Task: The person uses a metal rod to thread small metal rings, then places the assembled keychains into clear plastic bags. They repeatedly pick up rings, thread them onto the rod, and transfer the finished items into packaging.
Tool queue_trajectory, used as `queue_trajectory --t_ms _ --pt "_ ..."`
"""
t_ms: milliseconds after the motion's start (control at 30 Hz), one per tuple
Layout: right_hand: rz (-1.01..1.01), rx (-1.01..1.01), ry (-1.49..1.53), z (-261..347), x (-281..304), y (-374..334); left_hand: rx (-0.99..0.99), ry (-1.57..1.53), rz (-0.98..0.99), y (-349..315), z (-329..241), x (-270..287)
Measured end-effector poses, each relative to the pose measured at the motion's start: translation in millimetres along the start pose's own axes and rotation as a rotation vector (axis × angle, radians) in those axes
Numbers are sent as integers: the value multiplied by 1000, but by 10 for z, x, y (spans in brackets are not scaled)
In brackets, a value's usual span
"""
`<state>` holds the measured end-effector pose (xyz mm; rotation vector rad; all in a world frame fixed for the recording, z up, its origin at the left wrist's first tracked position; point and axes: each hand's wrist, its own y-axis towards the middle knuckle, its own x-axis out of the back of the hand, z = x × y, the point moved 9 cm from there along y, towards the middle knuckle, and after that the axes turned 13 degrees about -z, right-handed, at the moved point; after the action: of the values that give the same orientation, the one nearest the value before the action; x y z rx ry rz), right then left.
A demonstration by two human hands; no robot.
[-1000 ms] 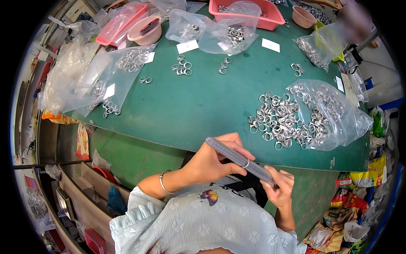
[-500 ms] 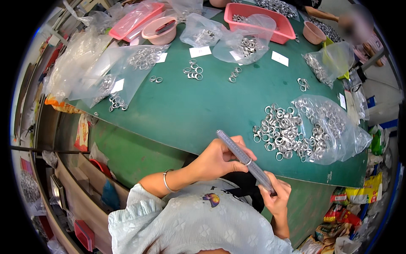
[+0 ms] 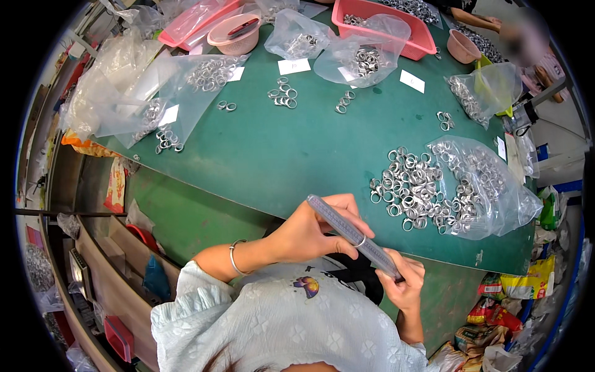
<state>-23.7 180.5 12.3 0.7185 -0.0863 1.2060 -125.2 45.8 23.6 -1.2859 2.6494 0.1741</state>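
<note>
A grey ring-sizing stick (image 3: 338, 221) slants across in front of my body, its far end up to the left. Around its lower half sits a thin silver ring (image 3: 362, 241). My left hand (image 3: 313, 232) is closed about the stick, with index fingertip and thumb tip on either side of it beside the ring. The lower end is gripped in my right hand (image 3: 403, 279), thumb on one side and fingers on the other. A heap of silver rings (image 3: 412, 186) lies on the green table (image 3: 266, 167) just beyond my right hand, spilling from a clear plastic bag (image 3: 496, 211).
Small ring groups (image 3: 283, 94) and white paper labels (image 3: 294, 66) lie across the table. Behind are bags of rings, a pink tray (image 3: 421, 46) and a pink basket (image 3: 234, 43). A co-worker's arm (image 3: 476, 20) reaches in at far right. Wooden shelving (image 3: 114, 263) stands at left.
My left thumb has drawn slightly back from the stick. Both hands and the stick sit a little further left in view, and the view has shifted slightly. The ring remains around the stick.
</note>
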Motion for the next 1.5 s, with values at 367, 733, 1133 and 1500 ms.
queue_trajectory --t_ms 367,733,1133,1500 --pt "-14 111 -169 142 -19 32 -217 -4 -55 -38 -15 95" --pt "50 -120 -5 52 -46 52 -187 -166 -99 -78 20 113" --pt "179 -149 91 95 -191 64 -492 -48 -47 -272 -75 85" --pt "193 -183 154 107 -284 152 -585 -26 -326 -359 -30 205"
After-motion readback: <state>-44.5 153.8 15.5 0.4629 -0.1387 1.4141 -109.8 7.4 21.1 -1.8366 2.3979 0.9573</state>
